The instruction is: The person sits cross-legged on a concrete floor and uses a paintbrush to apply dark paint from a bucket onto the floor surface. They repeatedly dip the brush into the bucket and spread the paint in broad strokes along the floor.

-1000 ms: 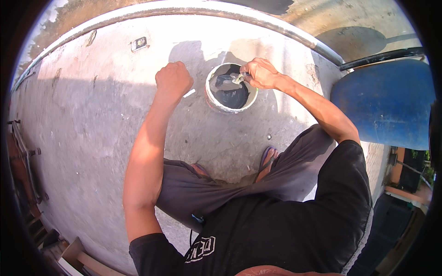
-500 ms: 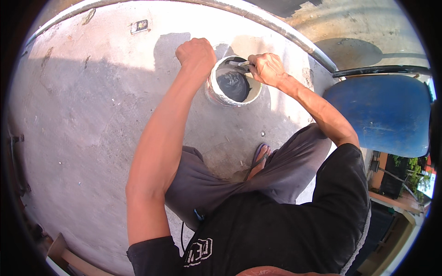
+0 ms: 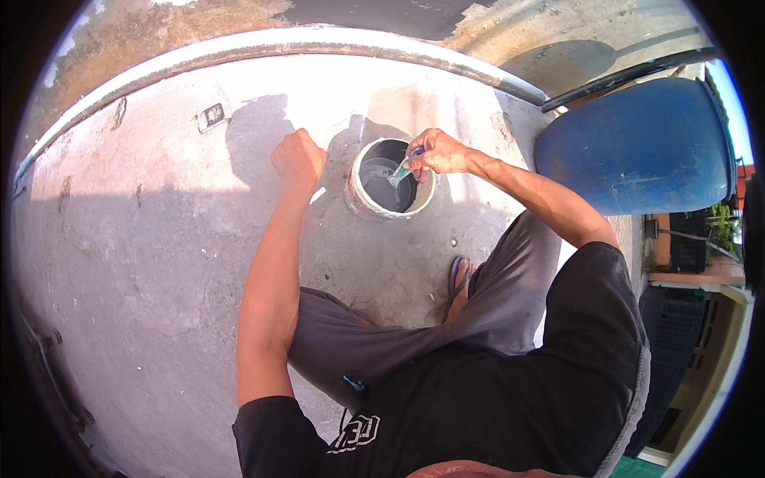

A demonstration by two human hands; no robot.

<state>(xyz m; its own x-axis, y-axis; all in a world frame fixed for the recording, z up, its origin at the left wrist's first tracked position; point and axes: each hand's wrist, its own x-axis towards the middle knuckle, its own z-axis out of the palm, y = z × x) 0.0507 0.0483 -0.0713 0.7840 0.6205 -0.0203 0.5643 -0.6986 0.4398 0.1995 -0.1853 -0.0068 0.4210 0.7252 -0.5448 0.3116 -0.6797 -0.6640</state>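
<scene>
Outdoors, on a grey concrete floor (image 3: pixel 159 263). Right hand (image 3: pixel 440 151) is over the far rim of a small white bucket (image 3: pixel 360 203), fingers pinched on a small pale tool (image 3: pixel 401 171) whose tip dips into the bucket's dark interior. Bucket stands upright on the floor, just ahead of the person's sandalled foot (image 3: pixel 457 279). Left hand (image 3: pixel 298 158) is a closed fist, fingers curled tight, just left of the bucket; cannot tell what it holds. Blue barrel (image 3: pixel 637 147) stands to the right, well apart.
</scene>
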